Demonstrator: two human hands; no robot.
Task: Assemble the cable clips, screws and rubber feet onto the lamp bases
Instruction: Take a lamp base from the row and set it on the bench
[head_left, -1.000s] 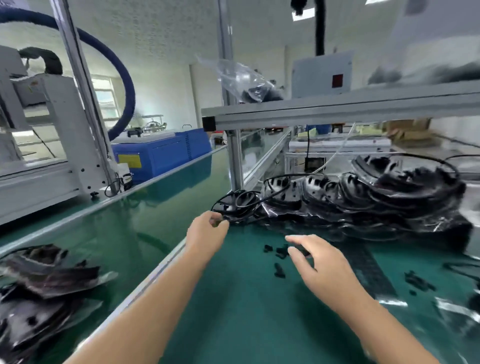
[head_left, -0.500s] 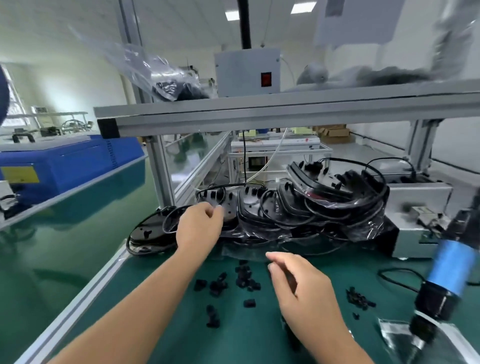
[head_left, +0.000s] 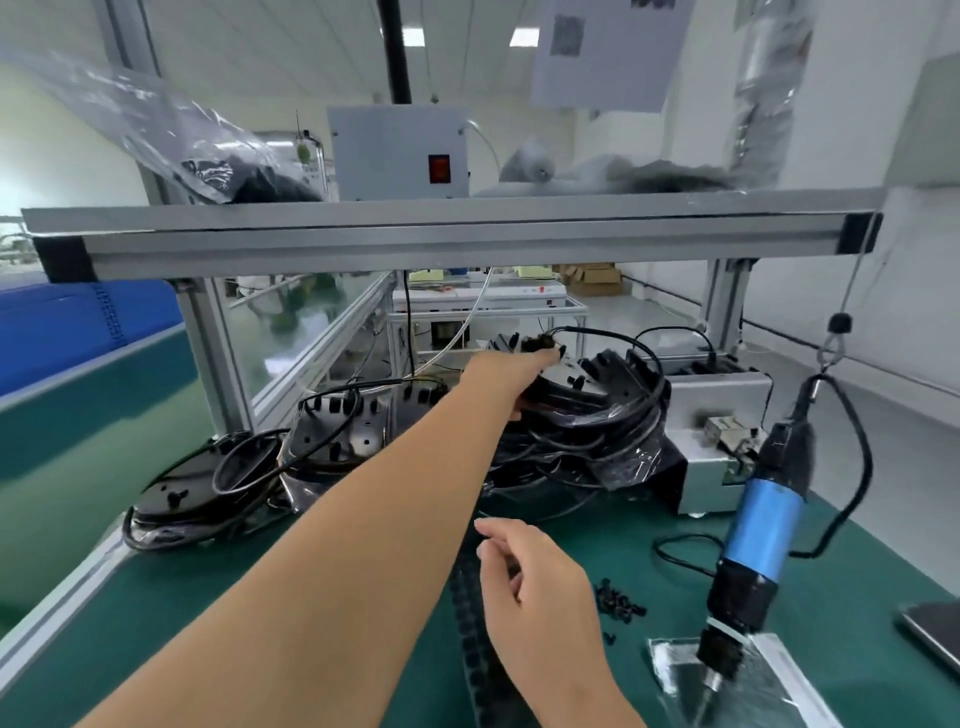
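Note:
A row of black lamp bases (head_left: 597, 415) with coiled cables leans in clear plastic at the back of the green bench. My left hand (head_left: 519, 371) reaches across to the top of this pile and grips the rim of the uppermost base, fingers over its edge and thumb below. Another lamp base (head_left: 176, 493) lies flat at the left end. My right hand (head_left: 535, 587) hovers low over a black strip of rubber feet (head_left: 470, 639), fingers loosely curled, holding nothing I can see. Small black screws or clips (head_left: 618, 605) lie just right of it.
A blue electric screwdriver (head_left: 758, 540) hangs on its cord at the right, tip over a clear plastic bag (head_left: 779, 686). A grey metal feeder box (head_left: 722, 415) stands behind it. An aluminium shelf beam (head_left: 457, 239) crosses overhead. The bench's metal edge (head_left: 67, 587) runs along the left.
My view has swung right. My left hand has left the bases at the left end and stretched to the top of the pile further right. My right hand stays low near the small parts.

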